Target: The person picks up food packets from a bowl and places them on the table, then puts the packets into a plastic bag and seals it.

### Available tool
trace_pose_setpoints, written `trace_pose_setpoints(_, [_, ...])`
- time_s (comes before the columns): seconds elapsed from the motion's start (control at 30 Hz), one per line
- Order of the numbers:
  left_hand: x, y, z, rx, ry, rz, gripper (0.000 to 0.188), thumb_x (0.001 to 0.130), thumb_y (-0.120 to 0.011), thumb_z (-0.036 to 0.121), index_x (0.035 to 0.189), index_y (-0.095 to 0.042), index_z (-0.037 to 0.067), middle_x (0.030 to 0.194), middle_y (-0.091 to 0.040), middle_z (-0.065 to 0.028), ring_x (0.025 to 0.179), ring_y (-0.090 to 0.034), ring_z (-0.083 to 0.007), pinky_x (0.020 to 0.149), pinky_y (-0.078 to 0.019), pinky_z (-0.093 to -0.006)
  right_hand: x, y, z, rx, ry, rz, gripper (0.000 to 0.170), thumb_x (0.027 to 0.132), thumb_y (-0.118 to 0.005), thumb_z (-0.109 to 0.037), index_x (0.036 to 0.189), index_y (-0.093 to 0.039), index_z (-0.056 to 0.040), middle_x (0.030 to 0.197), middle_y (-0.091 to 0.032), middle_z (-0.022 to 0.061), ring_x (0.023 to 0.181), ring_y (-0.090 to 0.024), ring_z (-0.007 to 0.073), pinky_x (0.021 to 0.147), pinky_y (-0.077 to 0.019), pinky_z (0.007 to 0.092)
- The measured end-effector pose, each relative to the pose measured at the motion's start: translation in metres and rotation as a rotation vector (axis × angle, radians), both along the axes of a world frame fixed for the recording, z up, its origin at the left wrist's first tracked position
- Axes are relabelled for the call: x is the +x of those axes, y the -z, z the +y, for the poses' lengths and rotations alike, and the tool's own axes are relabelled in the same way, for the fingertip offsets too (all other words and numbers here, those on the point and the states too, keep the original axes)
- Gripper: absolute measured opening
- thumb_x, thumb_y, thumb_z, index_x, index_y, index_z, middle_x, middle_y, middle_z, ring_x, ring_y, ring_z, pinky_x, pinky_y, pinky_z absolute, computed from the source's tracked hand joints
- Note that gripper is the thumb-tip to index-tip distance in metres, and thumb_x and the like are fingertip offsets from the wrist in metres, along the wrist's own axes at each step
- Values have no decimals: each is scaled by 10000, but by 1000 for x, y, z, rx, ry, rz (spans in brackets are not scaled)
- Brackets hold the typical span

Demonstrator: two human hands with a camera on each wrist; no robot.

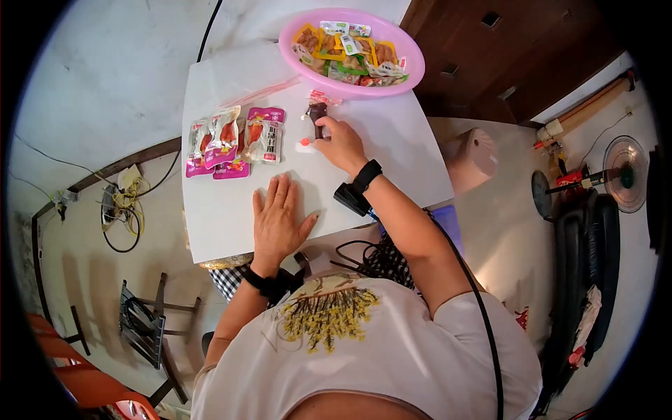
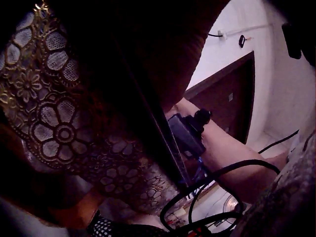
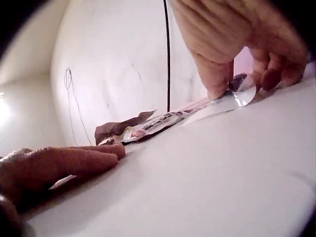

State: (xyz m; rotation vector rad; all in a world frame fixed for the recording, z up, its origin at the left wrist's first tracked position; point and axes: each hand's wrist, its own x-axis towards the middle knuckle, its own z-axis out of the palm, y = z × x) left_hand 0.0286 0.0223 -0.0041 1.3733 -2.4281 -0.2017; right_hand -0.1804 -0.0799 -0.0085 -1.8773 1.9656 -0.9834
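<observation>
On the white table (image 1: pixel 350 210), my right hand (image 1: pixel 343 148) pinches a small dark brown snack packet (image 1: pixel 317 113) between thumb and fingers. Clear film (image 3: pixel 242 98) shows at the fingertips in the right wrist view. A red-and-white printed end (image 1: pixel 325 98) lies at the packet's far side, and a small red spot (image 1: pixel 305 142) shows near the thumb. My left hand (image 1: pixel 276 222) rests palm down with its fingers straight. Beyond those fingers lie several purple-and-white snack packets (image 1: pixel 264 138), some overlapping. The left wrist view shows mostly a flower-patterned lace cloth (image 2: pixel 64 132), not the left hand.
A pink basin (image 1: pixel 290 52) full of mixed snack packets stands at the table's back right. A pale pink bin (image 1: pixel 476 157) is on the floor to the right. Black cables (image 2: pixel 197 182) hang near the table's front edge. A dark folding stand (image 1: pixel 143 325) is at left.
</observation>
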Motion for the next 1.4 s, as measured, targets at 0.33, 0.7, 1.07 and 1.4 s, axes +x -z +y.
trace_pose_setpoints(0.33, [6, -2, 0, 21, -10, 41, 707, 826, -610, 458, 1334, -456, -9, 1465, -365, -172, 1383, -298, -314, 1098, -212, -541, 2, -50, 24, 119, -330, -394, 271, 697, -612, -34, 963, -664, -22, 863, -655, 52, 719, -588, 130, 698, -482, 269])
trace_pose_setpoints(0.7, [9, -10, -1, 11, 5, 49, 691, 842, -594, 451, 1321, -464, -29, 1457, -373, -171, 1365, -322, -312, 1084, -237, -541, -58, -135, -34, -728, 129, 330, 345, 783, -659, -87, 1116, -601, -18, 1031, -625, 125, 978, -588, 267, 896, -460, 379])
trace_pose_setpoints(1.07, [10, -8, -5, 97, 5, 104, 685, 827, -610, 449, 1317, -479, -12, 1466, -365, -162, 1382, -303, -297, 1101, -214, -549, 65, -43, -164, -231, -497, 385, 245, 759, -656, -121, 993, -649, -50, 1050, -621, 143, 985, -588, 336, 841, -488, 416])
trace_pose_setpoints(1.4, [12, -2, -8, 101, 11, 109, 676, 810, -621, 456, 1307, -494, 16, 1465, -367, -158, 1373, -313, -293, 1095, -223, -554, 47, -26, -210, 48, -511, 405, 167, 834, -553, -197, 844, -674, -83, 867, -658, 176, 862, -627, 366, 770, -480, 470])
